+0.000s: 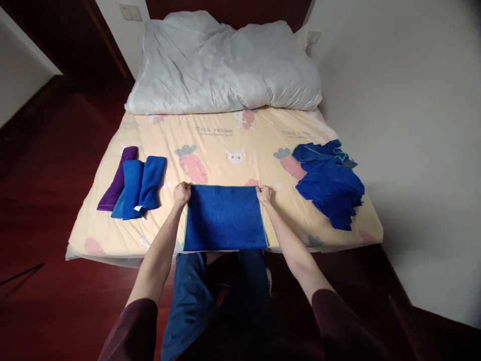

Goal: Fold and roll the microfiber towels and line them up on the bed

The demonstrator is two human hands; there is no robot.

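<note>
A blue towel [226, 218] with green edging lies spread at the near edge of the bed. My left hand [182, 193] is closed on its far left corner. At the far right corner, my right hand [264, 194] pinches the same towel. To the left sit two rolled or folded blue towels [143, 188], one bearing a white tag, beside a purple towel [119, 179]; part of another blue cloth [118, 205] shows beneath them. A crumpled heap of blue towels [332, 188], some with green edging, rests on the right side.
The bed [225, 145] has a pale yellow sheet printed with carrots and rabbits. A bunched white quilt [229, 70] covers its head end. A white wall [406, 125] stands close on the right, and dark red floor [41, 200] lies to the left.
</note>
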